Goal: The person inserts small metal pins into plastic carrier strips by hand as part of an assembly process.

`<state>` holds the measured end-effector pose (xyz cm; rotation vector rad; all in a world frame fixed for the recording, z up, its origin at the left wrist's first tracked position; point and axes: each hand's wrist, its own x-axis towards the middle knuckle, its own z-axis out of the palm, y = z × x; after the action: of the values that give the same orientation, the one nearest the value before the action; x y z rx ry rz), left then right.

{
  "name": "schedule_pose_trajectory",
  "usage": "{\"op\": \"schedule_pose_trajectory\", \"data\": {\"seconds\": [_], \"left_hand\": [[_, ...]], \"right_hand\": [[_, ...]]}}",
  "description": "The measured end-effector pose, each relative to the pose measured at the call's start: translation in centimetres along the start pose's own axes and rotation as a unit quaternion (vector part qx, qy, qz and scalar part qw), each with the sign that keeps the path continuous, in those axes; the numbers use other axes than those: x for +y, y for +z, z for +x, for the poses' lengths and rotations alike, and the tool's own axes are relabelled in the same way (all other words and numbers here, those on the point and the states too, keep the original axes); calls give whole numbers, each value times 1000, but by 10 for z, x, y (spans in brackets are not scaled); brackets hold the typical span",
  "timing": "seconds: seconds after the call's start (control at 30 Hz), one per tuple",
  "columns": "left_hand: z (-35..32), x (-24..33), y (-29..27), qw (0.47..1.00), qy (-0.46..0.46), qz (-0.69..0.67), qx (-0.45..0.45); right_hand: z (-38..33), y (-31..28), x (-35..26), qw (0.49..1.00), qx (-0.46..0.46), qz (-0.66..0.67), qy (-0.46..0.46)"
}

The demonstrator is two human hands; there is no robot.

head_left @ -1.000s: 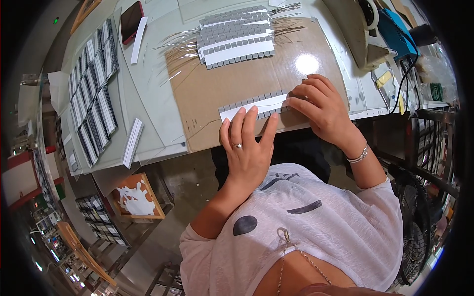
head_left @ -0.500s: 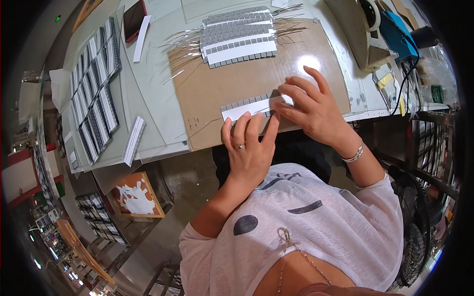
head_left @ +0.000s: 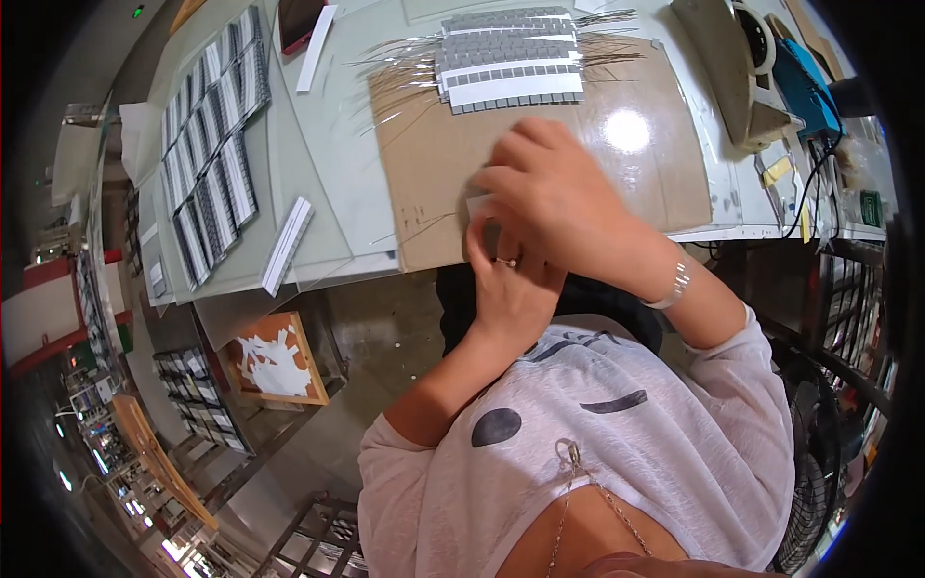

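Over the near part of the brown board, my left hand has its fingers bent against a white strip edged with grey squares. Only the strip's left end shows; my hands cover the rest. My right hand crosses above the left one, fingers curled in and slightly blurred. What those fingers pinch, if anything, is hidden. Farther back on the board lies a stack of similar white-and-grey strips, with thin brown strands sticking out at both sides.
To the left, striped black-and-white panels lie on glass, with a loose strip nearer the edge. A phone lies beside a white strip. At right stand a beige machine, a blue object and a black cable.
My right hand has swung left from the strip's right end and now overlaps my left hand. The whole view has shifted slightly, moving the table rightward and up.
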<state>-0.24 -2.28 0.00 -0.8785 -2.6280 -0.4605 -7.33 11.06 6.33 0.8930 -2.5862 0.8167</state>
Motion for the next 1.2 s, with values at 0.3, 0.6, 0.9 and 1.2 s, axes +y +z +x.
{"op": "schedule_pose_trajectory", "data": {"seconds": [0.3,0.6,0.9,1.2], "left_hand": [[4,5,-1,991,-78,-110,-21],[4,3,0,998,2,36,50],[2,1,-2,999,17,45,22],[1,-2,-2,998,29,48,20]], "right_hand": [[12,18,-13,998,22,32,43],[-39,-28,12,966,74,78,233],[-45,-23,20,973,22,29,230],[-43,-23,22,978,20,1,205]]}}
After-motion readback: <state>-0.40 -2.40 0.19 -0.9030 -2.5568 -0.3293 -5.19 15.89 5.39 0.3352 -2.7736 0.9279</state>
